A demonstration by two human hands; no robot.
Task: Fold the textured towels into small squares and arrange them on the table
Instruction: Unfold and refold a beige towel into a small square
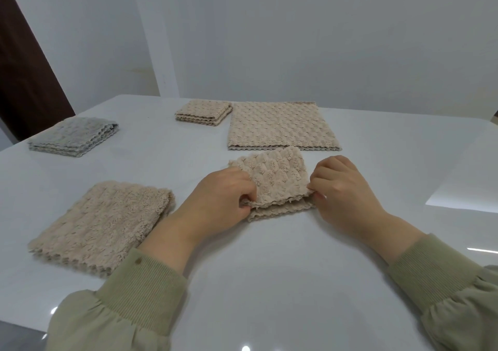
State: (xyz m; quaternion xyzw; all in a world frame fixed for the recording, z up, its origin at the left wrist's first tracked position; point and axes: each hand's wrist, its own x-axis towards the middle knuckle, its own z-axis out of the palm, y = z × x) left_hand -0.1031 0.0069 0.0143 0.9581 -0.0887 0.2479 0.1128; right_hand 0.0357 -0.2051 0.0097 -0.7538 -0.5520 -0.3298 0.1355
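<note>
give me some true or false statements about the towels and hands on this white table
1. The left hand and right hand both pinch the beige textured towel between them. True.
2. The grey folded towel lies at the far right of the white table. False: it lies at the far left.
3. The large flat beige towel lies beyond the pinched one. True.
4. The small beige folded square sits on the grey folded towel. False: it lies apart, beside the large flat beige towel.
</note>
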